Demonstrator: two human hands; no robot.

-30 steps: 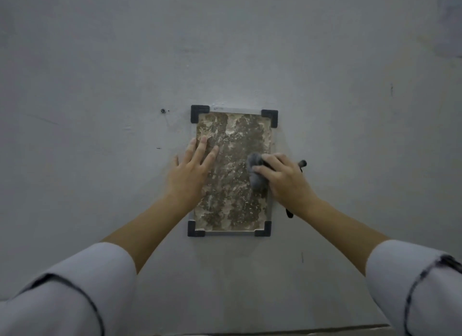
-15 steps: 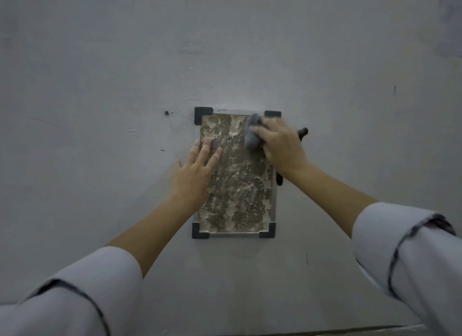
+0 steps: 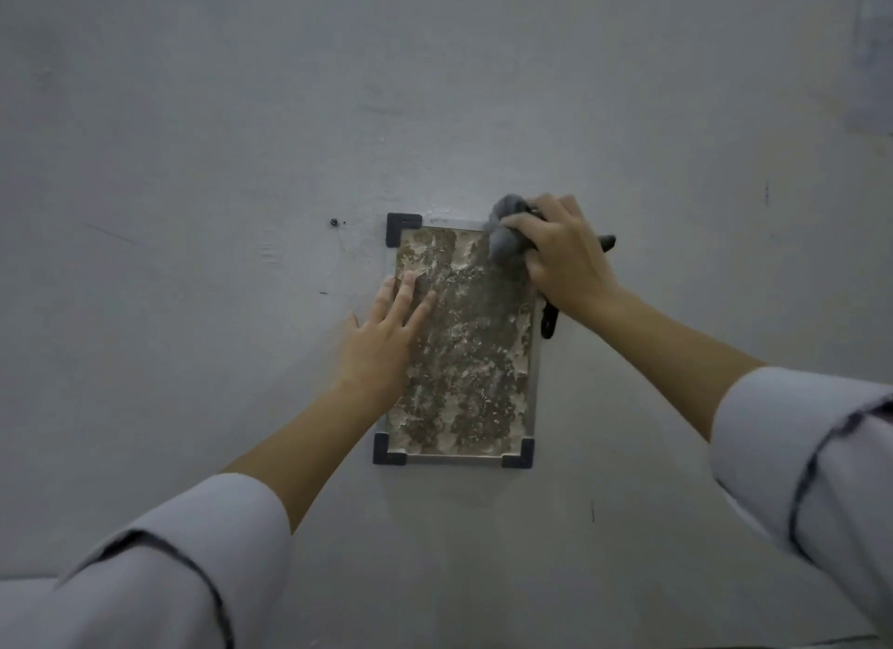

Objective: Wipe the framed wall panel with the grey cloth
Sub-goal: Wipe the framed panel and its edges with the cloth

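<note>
A framed wall panel (image 3: 471,358) with a mottled brown and white surface and black corner pieces hangs on the pale grey wall. My right hand (image 3: 563,257) grips a bunched grey cloth (image 3: 505,235) and presses it on the panel's top right corner, hiding that corner piece. A dark end of the cloth sticks out to the right of the hand and another hangs below the wrist. My left hand (image 3: 384,332) lies flat with straight fingers on the panel's left edge, fingertips on the mottled surface.
A small dark screw or hole (image 3: 334,222) sits in the wall left of the panel's top. A few dark marks dot the wall (image 3: 193,141). White sleeves cover both forearms at the bottom of the view.
My right hand has carried the cloth up the panel's right side, from mid-height to the top right corner. My left hand has stayed flat on the left edge.
</note>
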